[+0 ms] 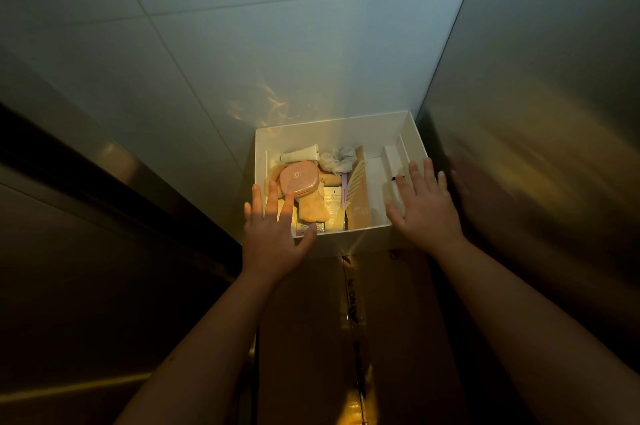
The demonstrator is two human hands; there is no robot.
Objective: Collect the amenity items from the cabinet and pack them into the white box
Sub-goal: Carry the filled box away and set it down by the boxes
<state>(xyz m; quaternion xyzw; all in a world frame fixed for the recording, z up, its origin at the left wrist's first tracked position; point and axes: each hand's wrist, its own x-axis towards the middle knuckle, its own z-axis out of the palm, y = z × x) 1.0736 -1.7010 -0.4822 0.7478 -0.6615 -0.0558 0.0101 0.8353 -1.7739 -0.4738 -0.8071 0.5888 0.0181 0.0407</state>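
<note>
The white box point(332, 133) stands open against a tiled wall, on top of a brown cardboard carton point(311, 320). Inside lie a pink compact case point(297, 179), a yellow cloth point(313, 208), a white tube point(300, 154), a grey scrunchie point(339, 157), a pale comb point(356, 182) on a brown sleeve, and a small white carton point(392, 156). My left hand point(275, 234) hovers over the box's near left corner, fingers spread, holding nothing. My right hand point(424, 206) is spread over the near right corner, also holding nothing.
A shiny metal panel point(536, 113) rises close on the right and reflects my right hand. A dark metal surface point(86, 216) runs along the left. Grey-white wall tiles point(277, 43) stand behind the box. The light is dim and yellowish.
</note>
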